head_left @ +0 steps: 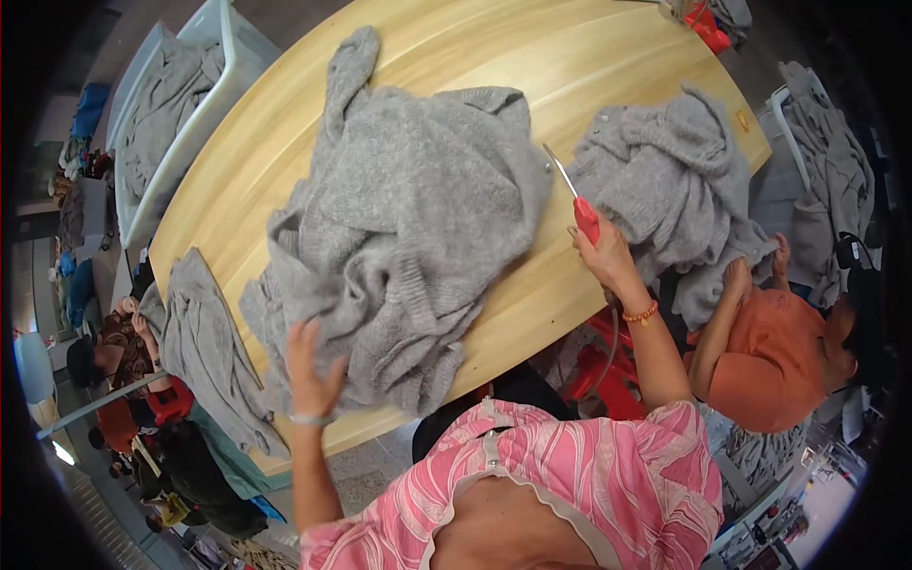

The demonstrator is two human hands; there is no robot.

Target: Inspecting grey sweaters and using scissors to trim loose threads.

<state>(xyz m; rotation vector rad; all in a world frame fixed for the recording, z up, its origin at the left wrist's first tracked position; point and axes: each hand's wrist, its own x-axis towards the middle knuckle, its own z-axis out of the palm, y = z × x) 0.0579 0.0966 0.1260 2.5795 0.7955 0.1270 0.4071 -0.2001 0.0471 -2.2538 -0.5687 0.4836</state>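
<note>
A grey knit sweater (418,190) lies rumpled across the middle of the wooden table, one sleeve stretching toward the far side. My left hand (315,375), slightly blurred, is at its near left part with fingers spread and nothing held; whether it touches the knit I cannot tell. In my right hand (608,256) are red-handled scissors (586,220), fingers closed round the handle and the slim metal blades pointing away from me. The tip is between the sweater and a second grey knit garment (665,171) bunched on the right, near a small shiny spot at the sweater's edge.
The curved wooden table (532,43) carries another grey garment (204,351) over its left edge. Left stands a white bin (231,57) of grey knits; right, another heap (826,152). A person in orange (769,356) handles grey knit close by. A thin cord (611,347) hangs below my right wrist.
</note>
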